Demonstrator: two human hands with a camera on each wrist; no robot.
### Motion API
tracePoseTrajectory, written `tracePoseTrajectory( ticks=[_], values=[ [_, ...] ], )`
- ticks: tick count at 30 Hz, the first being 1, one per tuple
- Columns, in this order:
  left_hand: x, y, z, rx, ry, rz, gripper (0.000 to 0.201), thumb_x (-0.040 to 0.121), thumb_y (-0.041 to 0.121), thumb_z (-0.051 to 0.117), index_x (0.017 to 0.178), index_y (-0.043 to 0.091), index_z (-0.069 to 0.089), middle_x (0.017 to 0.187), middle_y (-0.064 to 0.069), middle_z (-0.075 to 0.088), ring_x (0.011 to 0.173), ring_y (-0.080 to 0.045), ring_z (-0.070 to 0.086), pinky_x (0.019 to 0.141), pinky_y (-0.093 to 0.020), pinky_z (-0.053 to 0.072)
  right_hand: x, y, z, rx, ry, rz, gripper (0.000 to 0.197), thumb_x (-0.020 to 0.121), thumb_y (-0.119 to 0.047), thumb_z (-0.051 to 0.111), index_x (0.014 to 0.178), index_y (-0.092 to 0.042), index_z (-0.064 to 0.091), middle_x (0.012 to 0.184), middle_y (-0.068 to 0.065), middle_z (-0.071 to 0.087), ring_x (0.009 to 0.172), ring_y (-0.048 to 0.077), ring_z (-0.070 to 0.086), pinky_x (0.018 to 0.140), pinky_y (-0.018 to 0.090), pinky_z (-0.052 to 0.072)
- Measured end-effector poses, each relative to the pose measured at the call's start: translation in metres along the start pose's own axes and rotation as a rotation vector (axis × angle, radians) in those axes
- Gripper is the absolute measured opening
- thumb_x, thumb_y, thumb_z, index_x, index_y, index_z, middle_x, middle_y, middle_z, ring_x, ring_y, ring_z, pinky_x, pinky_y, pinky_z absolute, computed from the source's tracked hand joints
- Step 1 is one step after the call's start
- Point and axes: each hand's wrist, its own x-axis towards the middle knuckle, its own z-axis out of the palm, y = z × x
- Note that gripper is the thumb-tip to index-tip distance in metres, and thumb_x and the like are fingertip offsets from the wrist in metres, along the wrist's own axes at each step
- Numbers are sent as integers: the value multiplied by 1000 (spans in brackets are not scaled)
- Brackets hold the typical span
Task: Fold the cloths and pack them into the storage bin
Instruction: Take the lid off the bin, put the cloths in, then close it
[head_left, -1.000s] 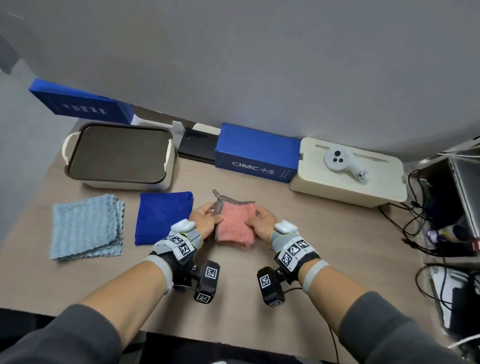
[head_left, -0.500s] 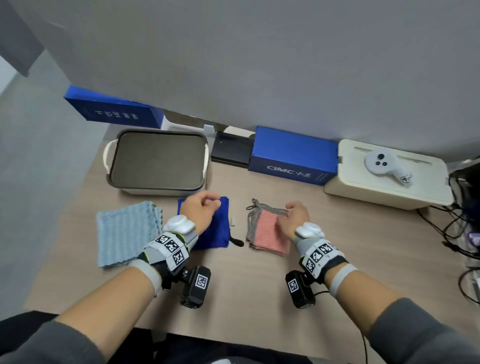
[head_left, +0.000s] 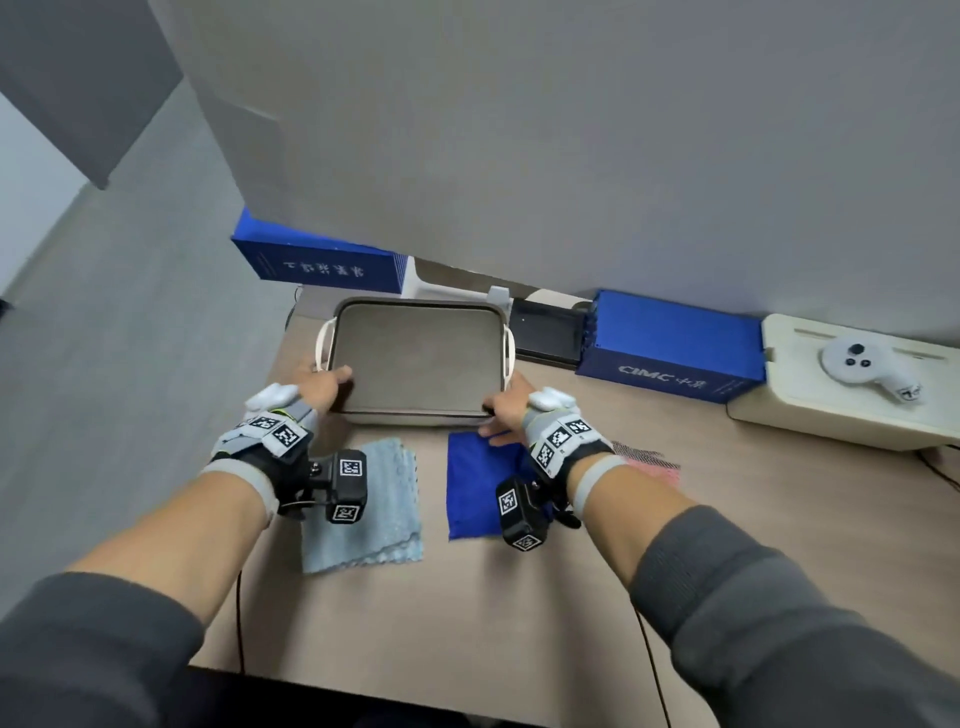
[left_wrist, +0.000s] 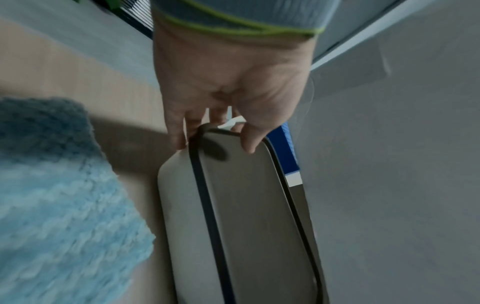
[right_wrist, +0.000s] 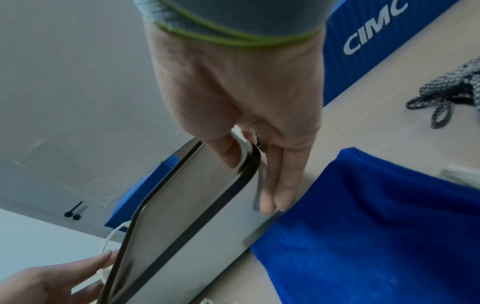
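Observation:
The storage bin (head_left: 410, 418) stands at the back of the desk with its grey lid (head_left: 415, 358) on. My left hand (head_left: 322, 387) grips the lid's near left corner, thumb on top (left_wrist: 249, 144) and fingers down the edge. At the near right corner my right hand (head_left: 506, 410) pinches the rim, thumb on the lid (right_wrist: 182, 195) and fingers lying along the bin's front wall. Three folded cloths lie on the desk in front: light blue (head_left: 363, 519), dark blue (head_left: 478, 483) and pink with grey mesh (head_left: 654, 465), partly hidden by my right wrist.
Behind the bin lie a blue box (head_left: 322, 265) and a black device (head_left: 545, 332). A blue CIMC box (head_left: 670, 353) and a cream box (head_left: 852, 400) carrying a white controller (head_left: 862, 366) stand to the right. A grey wall backs the desk; its left edge is close to the bin.
Both hands have let go of the pink cloth, which now lies folded on the desk, and have moved back-left to the bin lid's near corners.

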Motion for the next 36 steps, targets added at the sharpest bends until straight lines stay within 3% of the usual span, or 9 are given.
tracePoseTrajectory(
  ticks=[4,8,13,18,20,23,30,34,36],
  values=[
    [-16,1,3,-80,73,198,34,86,7,64,119,14,59,108,-22,67,87,-24,57,85,-34,45,-4,4,-2,99,61,-31,40,90,3,29,119,-18,46,111,17,69,75,32,74,81,50,59],
    [-43,21,1,18,20,292,40,85,-5,59,114,21,52,81,-2,57,73,-20,51,60,-17,39,-26,10,-14,158,119,-122,30,93,2,33,110,-20,46,114,16,68,73,32,73,68,40,57],
    [-78,26,3,-59,-14,315,51,77,-5,59,121,21,57,84,0,62,79,-23,57,82,-39,51,-52,34,-41,172,189,-175,26,89,-6,42,107,-22,54,101,11,73,74,33,75,78,48,59],
    [-134,37,52,-6,-195,392,31,60,37,67,88,51,60,81,-2,66,78,-26,64,83,-50,56,-81,95,-119,71,354,-202,22,75,-18,52,88,-33,63,84,8,75,68,32,74,70,51,61],
    [-161,45,80,23,-259,425,20,66,48,69,84,46,60,77,-2,63,72,-25,61,78,-44,54,-93,120,-154,34,423,-181,19,68,-22,53,84,-27,62,78,11,72,68,37,72,67,54,60],
    [-201,50,137,69,-367,447,31,69,53,66,95,37,62,68,1,60,65,-23,58,75,-38,53,-117,165,-210,91,457,-138,20,74,-10,52,89,-20,62,75,15,70,66,41,72,66,55,60],
    [-306,31,301,330,-524,409,39,72,33,66,110,28,60,89,-2,72,82,-28,70,78,-37,57,-159,298,-337,186,558,22,28,85,2,45,85,-21,60,79,14,69,54,37,71,43,31,53],
    [-327,18,352,292,-514,339,29,75,9,65,105,9,61,91,-13,71,76,-29,64,78,-44,55,-141,329,-361,273,598,60,34,89,10,38,111,-10,55,98,18,61,32,21,61,29,22,44],
    [-334,12,374,335,-466,314,18,79,4,64,95,11,59,89,-15,67,74,-28,61,77,-44,54,-130,346,-372,287,590,78,41,91,11,36,124,-5,52,105,21,60,29,18,58,27,19,41]
  ],
)
